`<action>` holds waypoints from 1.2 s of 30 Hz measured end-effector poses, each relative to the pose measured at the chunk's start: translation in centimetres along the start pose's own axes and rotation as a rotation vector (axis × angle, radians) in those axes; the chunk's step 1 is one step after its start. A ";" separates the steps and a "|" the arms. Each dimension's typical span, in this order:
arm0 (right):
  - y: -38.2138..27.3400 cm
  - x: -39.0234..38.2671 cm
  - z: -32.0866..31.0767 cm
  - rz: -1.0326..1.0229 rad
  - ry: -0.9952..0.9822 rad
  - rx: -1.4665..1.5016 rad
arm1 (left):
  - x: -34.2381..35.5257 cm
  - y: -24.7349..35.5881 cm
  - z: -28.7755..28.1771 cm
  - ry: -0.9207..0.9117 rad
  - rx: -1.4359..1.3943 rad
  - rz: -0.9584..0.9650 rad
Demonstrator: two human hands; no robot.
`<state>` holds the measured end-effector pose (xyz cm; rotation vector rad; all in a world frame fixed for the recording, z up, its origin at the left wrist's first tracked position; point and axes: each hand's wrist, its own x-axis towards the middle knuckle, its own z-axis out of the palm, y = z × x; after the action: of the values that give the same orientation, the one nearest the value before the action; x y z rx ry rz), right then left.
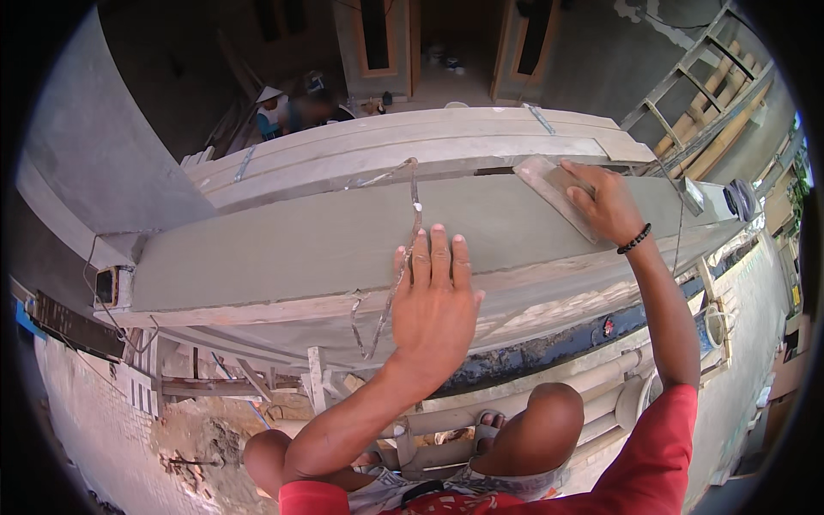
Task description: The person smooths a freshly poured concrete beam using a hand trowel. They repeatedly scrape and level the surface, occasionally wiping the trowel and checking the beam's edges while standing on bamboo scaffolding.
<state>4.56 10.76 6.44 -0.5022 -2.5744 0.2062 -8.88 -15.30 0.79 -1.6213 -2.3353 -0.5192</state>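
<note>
My left hand [433, 313] lies with fingers extended over the front wooden edge [515, 271] of a long ledge of smooth grey wet cement [292, 232], right beside a bent, cement-spattered metal rod [369, 343] hooked across it. My right hand [601, 197] grips a flat trowel [541, 176], which rests on the cement toward the right. A dark bracelet is on my right wrist. At the far right end of the ledge sit a metal piece [689, 196] and a grey-purple bundle [740, 199].
A grey column [112, 146] rises at left. Behind the ledge are clamped boards [360, 142] and a co-worker [273, 120] low in the shade. A ladder [678, 73] and bamboo poles [721, 86] lean at right. Bamboo scaffolding [601, 373] is below me, above rough ground [197, 446].
</note>
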 end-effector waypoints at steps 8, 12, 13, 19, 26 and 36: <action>1.7 -7.2 -3.4 0.221 0.088 -0.064 | -0.3 -0.8 0.0 -0.001 -0.001 0.010; -3.1 -2.6 0.7 0.131 0.067 -0.039 | -0.3 -0.7 -0.3 0.017 0.025 -0.008; -3.3 -1.1 1.9 0.095 0.094 -0.016 | -0.2 -0.6 -0.2 0.026 0.014 -0.012; -7.0 1.4 3.6 -0.111 -0.028 0.121 | 0.1 -0.9 0.2 0.023 -0.029 -0.036; -2.9 -6.1 -3.1 0.076 -0.015 0.027 | -0.4 -1.6 -0.5 -0.026 -0.017 -0.027; 0.9 -1.6 0.9 0.081 0.128 -0.037 | 0.3 -0.7 0.0 0.034 0.029 -0.022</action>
<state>5.67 10.92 4.76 -0.6138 -2.4399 0.1493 -9.67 -15.26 0.83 -1.5635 -2.3275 -0.5108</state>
